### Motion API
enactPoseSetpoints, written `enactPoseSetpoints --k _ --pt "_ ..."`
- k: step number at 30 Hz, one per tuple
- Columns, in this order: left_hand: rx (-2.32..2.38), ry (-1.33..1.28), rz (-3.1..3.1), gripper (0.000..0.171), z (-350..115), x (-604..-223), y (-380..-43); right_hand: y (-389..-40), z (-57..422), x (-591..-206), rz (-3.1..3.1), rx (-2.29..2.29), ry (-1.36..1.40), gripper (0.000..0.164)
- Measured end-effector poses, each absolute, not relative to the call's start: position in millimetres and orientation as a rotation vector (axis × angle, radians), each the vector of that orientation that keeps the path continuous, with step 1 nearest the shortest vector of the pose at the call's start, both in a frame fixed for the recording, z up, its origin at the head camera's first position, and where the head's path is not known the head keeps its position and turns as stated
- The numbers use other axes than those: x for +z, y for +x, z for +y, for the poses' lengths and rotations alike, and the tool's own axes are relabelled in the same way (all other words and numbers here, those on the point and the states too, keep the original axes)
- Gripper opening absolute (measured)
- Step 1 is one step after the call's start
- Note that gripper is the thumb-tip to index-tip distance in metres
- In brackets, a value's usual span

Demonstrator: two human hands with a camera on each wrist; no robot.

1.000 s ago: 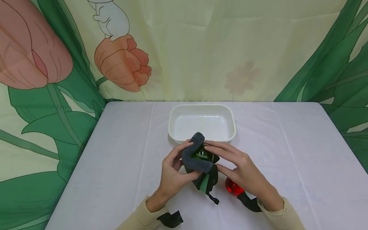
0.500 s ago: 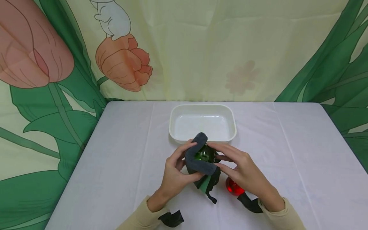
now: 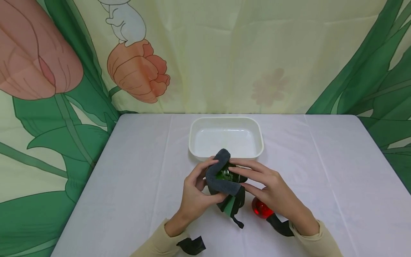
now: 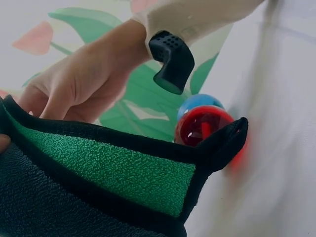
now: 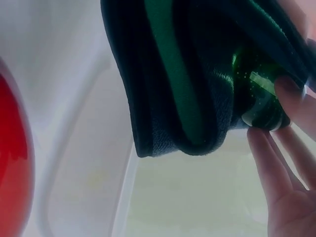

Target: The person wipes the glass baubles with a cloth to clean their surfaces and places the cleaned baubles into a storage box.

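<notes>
My left hand (image 3: 194, 194) grips a dark grey cloth (image 3: 221, 185) with black edging, a green reverse side (image 4: 108, 158) and a small black hanging loop (image 4: 229, 145). The cloth is folded round a shiny green see-through rounded vessel (image 3: 226, 174). From the other side, the fingers of my right hand (image 3: 273, 187) hold that vessel, its striped surface (image 5: 261, 98) showing between fingertips and cloth in the right wrist view. Much of the vessel is hidden by cloth. Beneath my right hand, a red see-through rounded vessel (image 3: 261, 208) stands on the table.
Just beyond my hands is a white rectangular tray (image 3: 193, 146). A blue rounded thing (image 4: 200, 101) shows behind the red vessel in the left wrist view. Black wrist mounts (image 3: 191, 245) sit at both sleeves. A printed curtain (image 3: 224, 71) hangs behind the white-covered table (image 3: 144, 160).
The cloth and green vessel shifted slightly right, then barely back. My right fingers have changed position on the vessel, one now lying across its top. My left hand keeps its grip on the cloth.
</notes>
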State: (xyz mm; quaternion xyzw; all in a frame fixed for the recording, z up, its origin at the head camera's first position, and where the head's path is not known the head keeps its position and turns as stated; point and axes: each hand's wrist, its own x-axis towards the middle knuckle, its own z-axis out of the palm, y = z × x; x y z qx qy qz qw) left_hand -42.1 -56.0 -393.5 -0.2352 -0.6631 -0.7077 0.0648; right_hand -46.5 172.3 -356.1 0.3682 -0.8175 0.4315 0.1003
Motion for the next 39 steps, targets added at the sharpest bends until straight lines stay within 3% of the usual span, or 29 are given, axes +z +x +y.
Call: enactPoseSetpoints --k 8,13,16,22,27,39 --pt "-2.109 -0.729 -2.012 0.070 -56.1 -392.0 -41.9 -46.0 170.6 -354.4 -2.439 1.303 1.055 0.045" --pt "-2.072 -0.753 -2.004 0.070 -55.1 -393.7 -41.5 -44.9 167.2 -352.6 -2.462 1.375 0.976 0.067" --pt "-2.079 -0.740 -2.003 0.069 -54.5 -393.8 -41.3 -45.0 166.8 -352.6 -2.477 1.380 0.957 0.069" --pt "-2.122 -0.688 -1.997 0.071 -55.3 -392.0 -41.3 -45.3 171.0 -351.2 -2.492 1.318 1.001 0.068" --pt "-2.147 -0.685 -1.978 0.071 -56.2 -392.2 -41.3 -45.9 171.5 -354.5 -2.424 1.308 1.088 0.043" --pt "-2.130 -0.716 -1.989 0.070 -56.1 -392.2 -40.9 -45.9 169.4 -356.2 -2.415 1.309 1.052 0.051"
